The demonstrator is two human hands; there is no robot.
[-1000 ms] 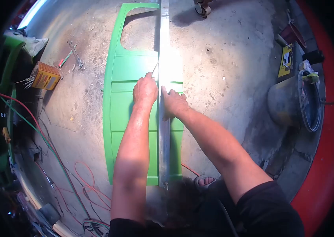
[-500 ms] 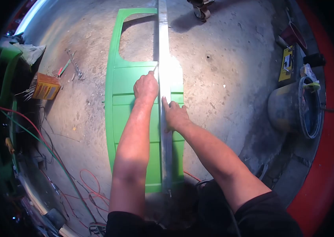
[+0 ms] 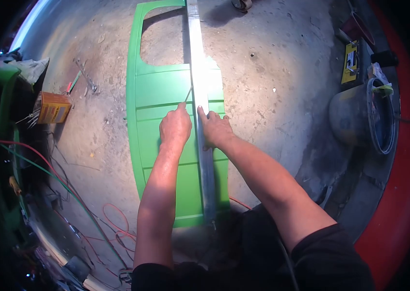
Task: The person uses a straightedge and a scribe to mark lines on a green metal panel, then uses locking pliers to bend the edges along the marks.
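Observation:
A green panel point(image 3: 159, 131) with a window-like opening at its far end lies lengthwise on the concrete floor. A long metal bar point(image 3: 205, 179) rests along it, toward its right side. My left hand point(image 3: 176, 125) is closed around a thin metal scribing tool point(image 3: 188, 93), whose tip meets the bar's left edge; its handle is hidden in the fist. My right hand point(image 3: 217, 130) grips the bar from the right, pressing on it with the index finger stretched forward. Glare washes out the bar and panel just beyond my hands.
An orange-yellow box point(image 3: 54, 107) of thin rods stands at left, near a wrench-like tool point(image 3: 86, 77). Red and green hoses point(image 3: 64, 184) run along the left. A bucket point(image 3: 353, 119), a yellow-topped battery point(image 3: 350, 63) and a red surface point(image 3: 399, 194) line the right. A caster point(image 3: 241, 5) stands beyond.
My left hand has drawn the tool toward me along the bar's left edge, and more of its shaft shows. My right hand stays in place on the bar. The view has shifted slightly.

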